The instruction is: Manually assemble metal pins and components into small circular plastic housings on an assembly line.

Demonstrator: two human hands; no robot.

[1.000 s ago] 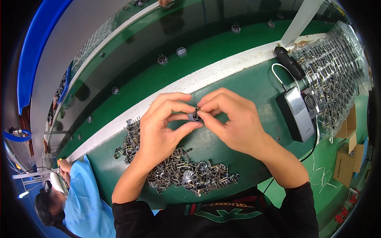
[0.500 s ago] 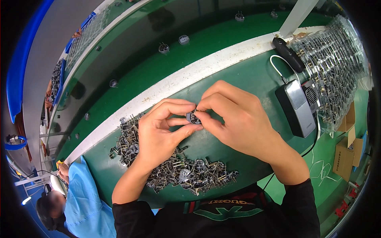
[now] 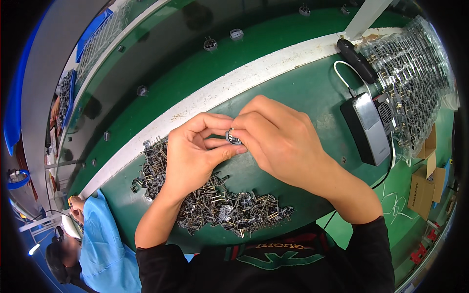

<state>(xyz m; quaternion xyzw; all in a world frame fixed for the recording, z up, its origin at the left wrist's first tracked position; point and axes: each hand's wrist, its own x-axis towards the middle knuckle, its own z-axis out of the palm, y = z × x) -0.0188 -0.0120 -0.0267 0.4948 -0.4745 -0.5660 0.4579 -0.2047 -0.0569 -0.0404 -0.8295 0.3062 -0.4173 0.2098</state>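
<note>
Near the middle of the green table, a small round grey housing with dark innards is held up between both hands. My left hand grips it from the left, thumb below and fingers above and behind. My right hand is closed in a pinch at the housing's upper right edge; its fingers hide whatever small piece may be between them. Under and around my left forearm lies a heap of small dark electrical parts with metal pins.
Beyond a white rail, a green belt carries scattered round parts. At right stand a black-and-silver device with a white cable, a black object and bagged stacks of pinned parts. A person in blue works at lower left.
The round parts on the belt sit slightly farther right. The view has shifted a little. Both hands still hold the housing, which is tilted differently and more covered by my right fingers.
</note>
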